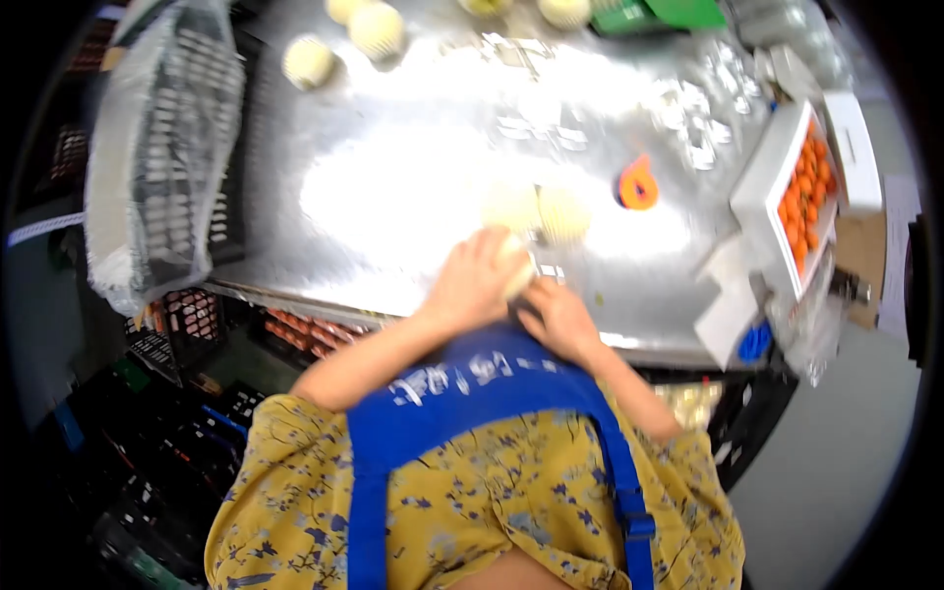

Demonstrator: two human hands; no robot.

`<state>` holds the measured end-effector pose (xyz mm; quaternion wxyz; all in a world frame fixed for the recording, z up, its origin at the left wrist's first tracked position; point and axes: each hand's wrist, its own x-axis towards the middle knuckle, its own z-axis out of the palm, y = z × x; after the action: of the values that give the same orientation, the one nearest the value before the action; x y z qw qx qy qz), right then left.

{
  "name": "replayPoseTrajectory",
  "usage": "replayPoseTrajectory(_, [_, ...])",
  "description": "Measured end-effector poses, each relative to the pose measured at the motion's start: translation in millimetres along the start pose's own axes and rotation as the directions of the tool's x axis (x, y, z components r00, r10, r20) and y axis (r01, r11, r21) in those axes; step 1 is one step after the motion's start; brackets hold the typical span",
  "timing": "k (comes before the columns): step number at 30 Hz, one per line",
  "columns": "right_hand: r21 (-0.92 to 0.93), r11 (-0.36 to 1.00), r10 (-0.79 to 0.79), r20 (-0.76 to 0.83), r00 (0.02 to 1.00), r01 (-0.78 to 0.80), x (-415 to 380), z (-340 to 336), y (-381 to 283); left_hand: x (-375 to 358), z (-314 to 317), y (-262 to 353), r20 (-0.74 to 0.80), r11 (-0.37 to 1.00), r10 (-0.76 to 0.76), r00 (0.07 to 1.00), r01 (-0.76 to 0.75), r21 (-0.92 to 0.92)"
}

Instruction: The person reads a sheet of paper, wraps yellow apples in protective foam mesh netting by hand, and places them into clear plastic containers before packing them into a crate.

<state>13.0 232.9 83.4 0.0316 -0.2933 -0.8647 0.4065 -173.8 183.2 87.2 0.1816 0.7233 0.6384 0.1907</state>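
Observation:
My left hand (474, 279) is curled over a pale round fruit (515, 267) near the table's front edge, close to my apron. Close beside it, my right hand (561, 320) has its fingers bent in toward the same fruit; whatever lies inside them is hidden. Just beyond the hands, two pale round fruits in ribbed foam net sleeves, one on the left (508, 205) and one on the right (564, 213), sit side by side on the shiny metal table (393, 246). Glare washes out their surfaces, so the kind of fruit cannot be made out.
An orange tape roll (638, 187) lies to the right. Farther right, a white box (767, 202) holds many small orange fruits (808, 187). A plastic-wrapped crate (167, 157) stands at left. More netted fruits (377, 30) and a green item (659, 14) are at the back.

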Motion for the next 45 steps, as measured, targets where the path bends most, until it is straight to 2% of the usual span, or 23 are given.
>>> replayPoseTrajectory(4, [0.025, 1.000, 0.000, 0.006, 1.000, 0.000, 3.3, -4.6, -9.3, 1.8, 5.3, 0.2, 0.166, 0.998, -0.035, 0.985, 0.027, 0.049])
replayPoseTrajectory(7, [0.060, 0.998, 0.021, 0.012, 1.000, -0.022, 5.5, -5.8, -6.9, 2.1, -14.8, 1.7, 0.149, 0.997, -0.031, 0.988, 0.041, -0.066])
replayPoseTrajectory(10, [-0.006, 1.000, 0.009, -0.002, 1.000, -0.009, 9.7, -15.8, -10.2, 20.9, -45.7, -28.5, -0.021, 0.959, 0.017, 1.000, -0.022, -0.282])
replayPoseTrajectory(11, [-0.017, 0.994, 0.108, 0.068, 0.992, -0.107, 9.6, -21.8, -12.7, 37.2, -58.5, -52.2, -0.129, 0.956, -0.063, 0.990, 0.022, -0.292])
replayPoseTrajectory(12, [0.008, 0.993, 0.114, 0.041, 0.993, -0.115, 10.3, -24.5, -15.6, 55.6, -73.4, -76.8, -0.257, 0.932, -0.234, 0.938, 0.141, -0.335])
replayPoseTrajectory(13, [0.030, 0.992, 0.118, 0.018, 0.993, -0.119, 12.0, -27.6, -17.6, 75.6, -79.7, -118.6, -0.505, 0.948, -0.276, 0.818, 0.144, -0.284])
replayPoseTrajectory(14, [0.050, 0.991, 0.123, -0.009, 0.992, -0.122, 14.6, -31.3, -20.0, 94.3, -90.3, -170.7, -0.593, 0.918, -0.389, 0.705, 0.240, -0.316])
replayPoseTrajectory(15, [0.091, 0.989, 0.120, -0.018, 0.993, -0.118, 17.8, -35.5, -24.0, 113.0, -105.7, -212.7, -0.725, 0.862, -0.443, 0.527, 0.471, -0.185])
replayPoseTrajectory(16, [0.129, 0.985, 0.120, -0.028, 0.992, -0.116, 21.5, -40.0, -28.8, 127.1, -123.1, -243.0, -0.740, 0.735, -0.569, 0.358, 0.626, -0.262])
replayPoseTrajectory(18, [0.172, 0.978, 0.123, -0.045, 0.991, -0.114, 28.9, -48.5, -36.0, 144.4, -135.5, -302.0, -0.720, 0.515, -0.672, 0.171, 0.808, -0.288])
replayPoseTrajectory(21, [0.202, 0.975, 0.117, -0.082, 0.990, -0.098, 37.1, -52.9, -37.3, 142.2, -132.9, -356.7, -0.486, 0.472, -0.820, 0.303, 0.839, -0.273])
replayPoseTrajectory(24, [0.248, 0.965, 0.115, -0.090, 0.989, -0.089, 48.7, -64.6, -44.4, 126.2, -138.1, -342.7, -0.386, 0.494, -0.866, 0.317, 0.659, -0.567])
replayPoseTrajectory(25, [0.273, 0.959, 0.111, -0.099, 0.989, -0.080, 52.4, -65.6, -44.6, 117.9, -129.7, -334.0, -0.406, 0.578, -0.809, 0.426, 0.443, -0.686])
replayPoseTrajectory(27, [0.319, 0.946, 0.104, -0.127, 0.986, -0.059, 63.4, -66.9, -42.4, 101.6, -125.0, -270.1, -0.164, 0.260, -0.788, 0.594, 0.079, -0.962])
replayPoseTrajectory(29, [0.412, 0.908, 0.133, -0.120, 0.984, -0.072, 75.8, -67.2, -40.9, 80.7, -108.1, -206.3, -0.198, 0.286, -0.606, 0.771, -0.022, -0.958])
replayPoseTrajectory(32, [0.837, 0.529, 0.267, -0.012, 0.964, -0.137, 96.0, -66.3, -45.3, 51.0, -94.0, -115.6, -0.135, 0.385, -0.426, 0.895, 0.044, -0.922])
replayPoseTrajectory(34, [0.937, 0.298, 0.295, 0.091, 0.951, -0.182, 103.7, -73.7, -56.4, 39.6, -83.9, -74.0, -0.141, 0.444, -0.267, 0.953, -0.009, -0.896])
replayPoseTrajectory(35, [0.924, 0.319, 0.309, 0.106, 0.945, -0.208, 106.8, -76.9, -63.3, 34.9, -81.6, -64.4, -0.141, 0.495, -0.220, 0.965, -0.014, -0.869])
replayPoseTrajectory(38, [0.754, 0.636, 0.313, -0.061, 0.948, -0.162, 105.7, -73.8, -69.2, 25.3, -80.0, -42.1, -0.146, 0.607, -0.140, 0.979, -0.032, -0.794])
replayPoseTrajectory(39, [0.656, 0.755, 0.243, -0.297, 0.924, 0.012, 104.3, -63.8, -65.3, 23.6, -84.4, -37.7, -0.152, 0.621, -0.158, 0.976, -0.022, -0.784])
replayPoseTrajectory(41, [0.533, 0.842, 0.180, -0.425, 0.887, 0.085, 91.7, -60.3, -63.9, 17.6, -86.5, -39.5, -0.187, 0.705, -0.175, 0.967, -0.009, -0.709])
replayPoseTrajectory(44, [0.258, 0.954, 0.010, -0.533, 0.846, 0.151, 77.8, -62.8, -75.9, 15.0, -96.5, -14.2, 0.124, 0.422, -0.479, 0.869, 0.352, -0.835])
replayPoseTrajectory(45, [0.151, 0.975, -0.057, -0.548, 0.835, 0.165, 73.2, -62.5, -80.8, 18.2, -99.6, -3.6, 0.134, 0.355, -0.458, 0.879, 0.319, -0.879])
